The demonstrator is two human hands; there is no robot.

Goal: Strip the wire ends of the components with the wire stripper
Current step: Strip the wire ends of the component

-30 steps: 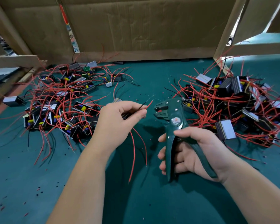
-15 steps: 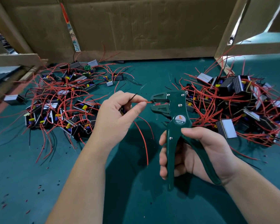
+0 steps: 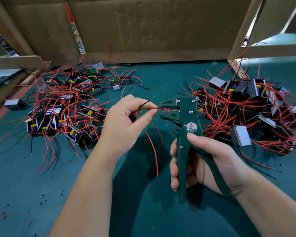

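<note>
The left pile of components (image 3: 63, 106), with red leads, lies on the green mat (image 3: 24, 185). Right of it, above the mat, the left hand (image 3: 125, 124) pinches a red wire (image 3: 159, 109) between thumb and forefinger. The wire end sits in the jaws of the wire stripper (image 3: 189, 117), which stands upright. The right hand (image 3: 205, 161) grips both stripper handles, fingers curled round them. The right pile of components (image 3: 246, 113) lies on the mat beyond.

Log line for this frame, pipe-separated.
left hand: pinches red wire | right hand: grips wire stripper, handles spread | wire end: inside stripper head | rest: left component pile, right component pile
</note>
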